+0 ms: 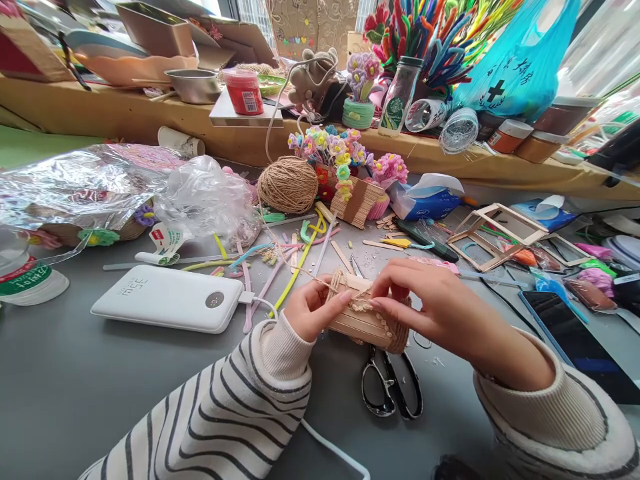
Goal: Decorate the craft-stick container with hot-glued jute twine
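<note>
Both hands hold a small cylinder of wooden craft sticks, wrapped at each end with jute twine, just above the grey table. My left hand grips its left end, fingers closed around it. My right hand covers the right end and pinches the twine against the sticks. A strand of twine runs from the cylinder up to a ball of jute twine farther back. Black-handled scissors lie on the table right under the cylinder.
A white power bank with cable lies at left. Pipe cleaners, loose sticks, crinkled plastic bags, pipe-cleaner flowers, a tissue pack, wooden stick frames and a dark phone surround the hands. A cluttered wooden ledge runs behind.
</note>
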A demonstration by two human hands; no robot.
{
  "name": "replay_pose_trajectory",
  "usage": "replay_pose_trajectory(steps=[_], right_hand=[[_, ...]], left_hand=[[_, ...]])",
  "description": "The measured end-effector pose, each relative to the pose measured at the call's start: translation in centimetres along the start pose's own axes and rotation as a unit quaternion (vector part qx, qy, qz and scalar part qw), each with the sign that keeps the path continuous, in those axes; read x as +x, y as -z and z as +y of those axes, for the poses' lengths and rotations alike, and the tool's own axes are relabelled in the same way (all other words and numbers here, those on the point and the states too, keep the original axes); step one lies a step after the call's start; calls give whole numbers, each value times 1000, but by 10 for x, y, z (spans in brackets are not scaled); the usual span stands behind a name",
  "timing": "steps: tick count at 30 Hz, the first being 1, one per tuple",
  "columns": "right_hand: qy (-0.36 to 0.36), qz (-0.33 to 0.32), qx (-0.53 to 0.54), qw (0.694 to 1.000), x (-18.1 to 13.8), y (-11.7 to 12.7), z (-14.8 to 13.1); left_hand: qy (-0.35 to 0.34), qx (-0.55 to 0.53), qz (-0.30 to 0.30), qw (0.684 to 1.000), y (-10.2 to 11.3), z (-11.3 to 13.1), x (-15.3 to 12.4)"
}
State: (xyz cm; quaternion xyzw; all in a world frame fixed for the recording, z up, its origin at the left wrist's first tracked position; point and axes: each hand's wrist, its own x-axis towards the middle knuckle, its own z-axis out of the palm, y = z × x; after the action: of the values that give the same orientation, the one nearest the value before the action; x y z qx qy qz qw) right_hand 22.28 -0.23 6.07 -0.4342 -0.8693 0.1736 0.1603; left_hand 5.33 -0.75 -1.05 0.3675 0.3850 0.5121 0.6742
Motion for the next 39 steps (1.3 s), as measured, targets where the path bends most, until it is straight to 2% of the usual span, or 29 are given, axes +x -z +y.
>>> replay_pose_trajectory(steps=[7, 15, 21, 26, 29, 35, 39], right_hand=[[1, -8, 9, 1000, 1, 0, 2], [34, 2, 10, 999, -1, 2, 9], [20, 8, 116, 993, 3, 6, 12], [-27, 35, 227, 973, 13, 3, 11], [-30, 46, 272, 961, 21, 0, 8], [15, -11, 255, 967, 34, -3, 0], [37, -21, 220, 975, 40, -2, -1]], left_hand=[[-3, 8, -9, 1000, 2, 0, 0], [8, 12, -20, 1000, 2, 2, -1], [22, -1, -33, 999, 3, 2, -2], [26, -1, -39, 999, 3, 2, -2], [28, -11, -49, 998, 3, 2, -2], [23, -18, -53, 998, 3, 3, -2], [19, -10, -70, 997, 7, 1, 1]])
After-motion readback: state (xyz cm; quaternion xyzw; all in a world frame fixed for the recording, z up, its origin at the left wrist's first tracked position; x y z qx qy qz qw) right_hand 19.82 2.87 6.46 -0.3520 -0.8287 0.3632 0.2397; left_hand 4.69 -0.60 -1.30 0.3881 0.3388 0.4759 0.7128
